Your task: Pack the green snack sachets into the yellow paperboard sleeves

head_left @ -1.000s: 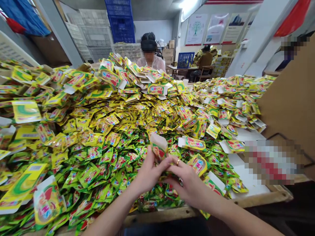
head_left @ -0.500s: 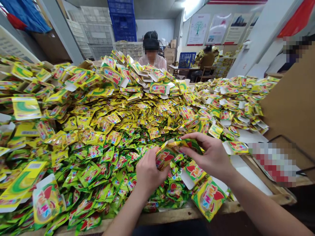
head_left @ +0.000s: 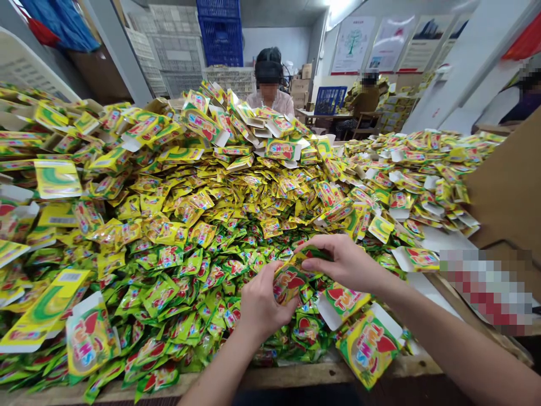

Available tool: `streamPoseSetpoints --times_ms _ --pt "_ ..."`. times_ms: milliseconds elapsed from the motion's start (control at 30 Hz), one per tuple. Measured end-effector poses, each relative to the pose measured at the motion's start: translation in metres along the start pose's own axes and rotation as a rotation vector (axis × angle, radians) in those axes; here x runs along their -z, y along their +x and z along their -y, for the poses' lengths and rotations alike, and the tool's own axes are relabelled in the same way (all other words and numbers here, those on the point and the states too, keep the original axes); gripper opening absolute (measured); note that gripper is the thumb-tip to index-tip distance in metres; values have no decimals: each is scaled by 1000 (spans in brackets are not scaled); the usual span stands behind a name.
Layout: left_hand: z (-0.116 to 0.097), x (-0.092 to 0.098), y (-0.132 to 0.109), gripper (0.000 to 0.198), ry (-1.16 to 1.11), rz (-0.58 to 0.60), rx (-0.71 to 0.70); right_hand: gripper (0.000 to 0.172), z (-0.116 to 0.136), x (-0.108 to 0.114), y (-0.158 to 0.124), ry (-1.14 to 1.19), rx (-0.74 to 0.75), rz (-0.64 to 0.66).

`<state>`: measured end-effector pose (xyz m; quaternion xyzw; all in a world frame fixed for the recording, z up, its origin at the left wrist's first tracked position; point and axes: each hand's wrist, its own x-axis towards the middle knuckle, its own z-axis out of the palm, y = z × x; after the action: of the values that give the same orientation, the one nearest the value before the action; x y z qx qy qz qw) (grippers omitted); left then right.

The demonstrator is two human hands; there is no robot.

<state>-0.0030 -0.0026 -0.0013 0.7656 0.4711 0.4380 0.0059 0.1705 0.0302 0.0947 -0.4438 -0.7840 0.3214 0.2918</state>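
Our left hand (head_left: 266, 301) and right hand (head_left: 344, 264) hold a yellow-green foil sachet (head_left: 288, 280) just above the heap of sachets (head_left: 203, 225), our fingers (head_left: 321, 247) closed on it from both sides. Pulling too hard could tear the foil; a loose pinch could drop it among the others, near the worktop (head_left: 296, 376) edge.

A wooden bench (head_left: 296, 375) (front edge showing) carries a heap of yellow-green foil sachets (head_left: 220, 203).

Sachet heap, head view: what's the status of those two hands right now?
Left hand and right hand both on a printed yellow sachet packet. Heap of loose sachets directly beneath.
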Motion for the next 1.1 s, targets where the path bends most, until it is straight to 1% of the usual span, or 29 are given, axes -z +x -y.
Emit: streamPoseSetpoints --times_ms 67,167,200,267,333,400,467,500,600,700,800,867,900,1033,1100 --pt "0 -1 -1 47 6 -29 21 14 0 -5 0 55 -26 -23" --pt "1 -1 -2 48 46 -100 27 11 0 -16 0 131 -80 -138" --pt "1 -1 -1 48 44 -100 30 11 0 -19 0 124 -92 -180" --pt "1 1 -1 46 8 -62 42 12 -1 -23 2 47 -75 -270" --pt "0 3 -1 44 -40 -14 68 11 0 -23 5 -31 -43 -315" --pt "-1 3 -1 44 -38 -15 93 9 2 -23 7 -39 -45 -266" --pt "-1 2 -2 45 16 -45 107 9 3 -25 8 -8 -87 -190" --pt "0 2 -3 45 43 -58 109 9 3 -27 7 6 -108 -173" --pt "1 1 -4 45 65 -64 94 12 0 -34 3 -6 -143 -204" --pt "2 1 -4 43 62 -79 104 16 -5 -36 -3 -62 -103 -244" --pt "1 1 -3 44 72 -80 112 20 -7 -33 -4 -120 -72 -311" --pt "1 1 -2 46 59 -67 101 20 -9 -31 -3 -135 -83 -357" --pt "0 1 -3 47 45 -56 105 19 -10 -31 -2 -117 -92 -351" --pt "-1 -1 -6 49 -9 35 203 17 -13 -38 -3 72 -132 -223" --pt "-1 -2 -7 49 -16 75 240 19 -13 -41 -6 109 -129 -190"
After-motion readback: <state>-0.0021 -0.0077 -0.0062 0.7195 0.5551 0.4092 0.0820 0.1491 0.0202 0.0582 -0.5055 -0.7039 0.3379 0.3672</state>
